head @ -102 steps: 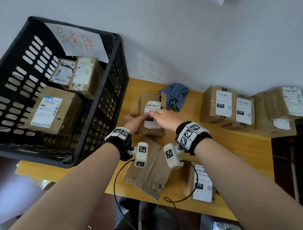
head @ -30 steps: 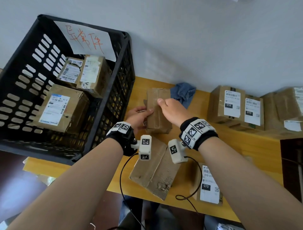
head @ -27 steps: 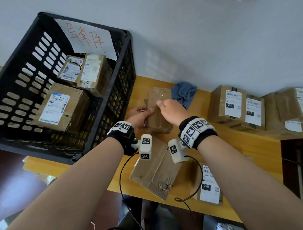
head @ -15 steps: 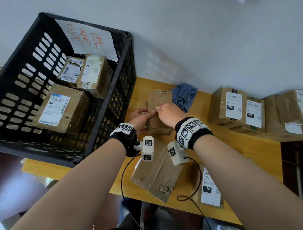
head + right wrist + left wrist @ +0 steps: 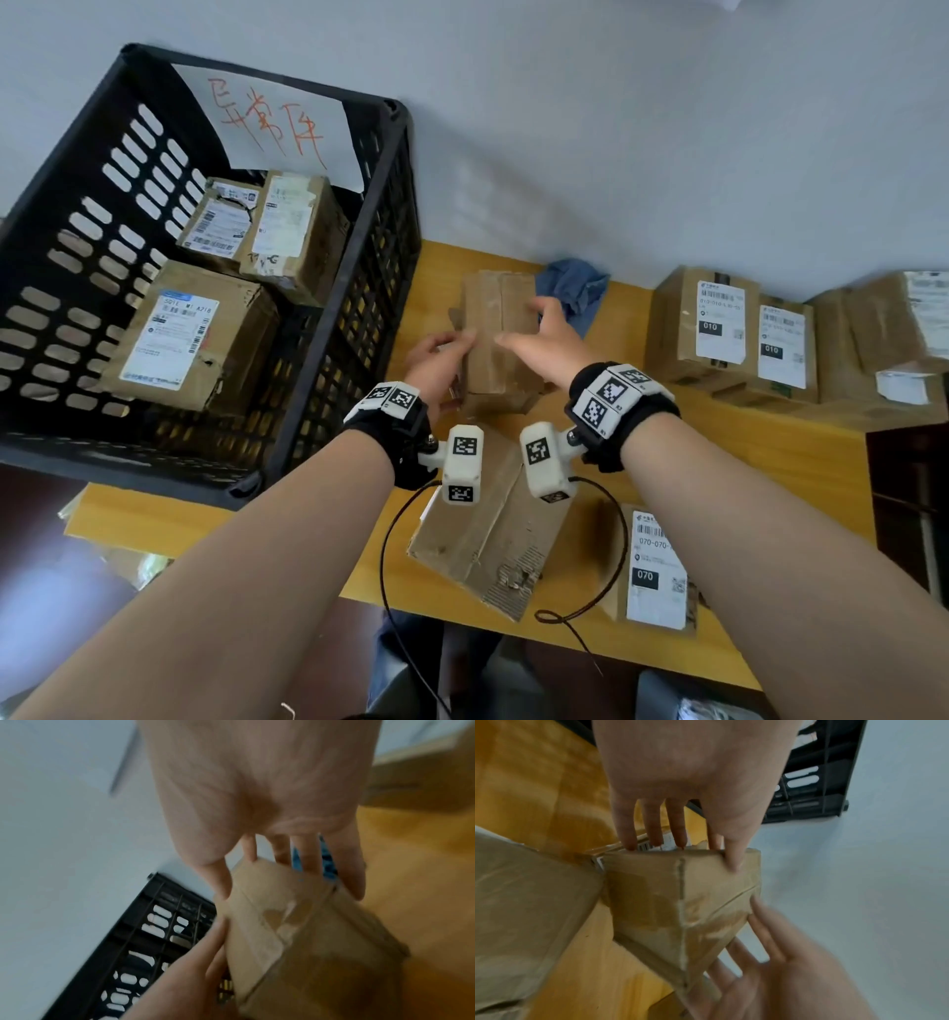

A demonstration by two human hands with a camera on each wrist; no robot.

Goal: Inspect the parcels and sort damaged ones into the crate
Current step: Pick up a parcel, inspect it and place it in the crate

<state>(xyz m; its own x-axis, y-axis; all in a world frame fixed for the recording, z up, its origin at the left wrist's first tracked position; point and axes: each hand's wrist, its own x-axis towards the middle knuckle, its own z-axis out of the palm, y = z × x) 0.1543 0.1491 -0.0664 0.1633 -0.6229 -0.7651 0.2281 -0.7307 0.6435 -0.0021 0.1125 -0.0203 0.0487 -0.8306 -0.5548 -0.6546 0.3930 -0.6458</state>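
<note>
A person's left hand [image 5: 436, 362] and right hand [image 5: 544, 344] clamp a taped cardboard parcel [image 5: 495, 334] tilted up on the surface [image 5: 760, 447], just right of the black crate [image 5: 334, 308]. Seemingly light and stiff, it looks best gripped by its opposite side faces.

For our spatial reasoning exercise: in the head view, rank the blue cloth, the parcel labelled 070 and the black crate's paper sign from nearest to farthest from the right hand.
1. Blue cloth, just beyond the right hand.
2. Parcel labelled 070, at the table's near edge.
3. Paper sign, on the black crate's far wall, left.
</note>
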